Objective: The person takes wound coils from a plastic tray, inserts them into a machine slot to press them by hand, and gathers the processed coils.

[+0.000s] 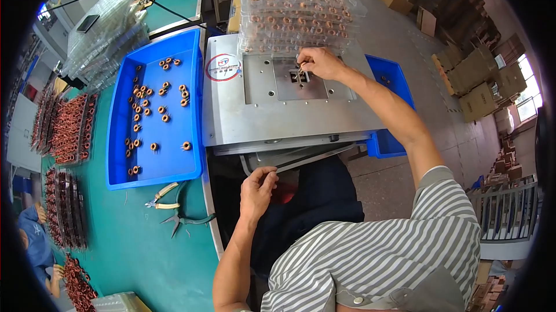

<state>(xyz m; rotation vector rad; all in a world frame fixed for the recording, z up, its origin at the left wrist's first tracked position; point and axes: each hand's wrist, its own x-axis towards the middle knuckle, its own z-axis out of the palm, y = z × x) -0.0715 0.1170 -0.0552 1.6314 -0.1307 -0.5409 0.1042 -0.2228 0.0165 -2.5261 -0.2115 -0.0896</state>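
- So my right hand (317,63) is up at the metal machine (231,118), fingertips right over the little square opening (302,76) in its recessed plate (284,89). Thumb and index are pinched on what looks like one small coil (my own fingers cover most of it, so don't quote me).
- Step in hand, as far as I can judge: handling that one piece at the opening. I'd say the next move calls for a light pinch, a steady wrist and getting it lined up with the hole (fiddly, honestly).
- My left hand (256,194) is in front of the machine, near its lower front edge, loosely curled with the thumb close to the fingers. I can't see anything in it, and can't tell if the tips actually touch.
- The loose copper-wound coils (154,147) are scattered around the big blue tray (114,138), just left of the machine on the green counter (145,254).
- There's a second blue tray (399,83) on the machine's right side, with a few small dark bits in it (too small to make out).
- Behind the opening: a tall stack of clear plastic trays (301,13) with more coils.
- Yellow-handled cutters (168,189) and green-handled pliers (197,220) lie beside each other below the big tray.
- Far left, a co-worker's hand (58,271) is by some bunched red coils (78,283) (not my mess).
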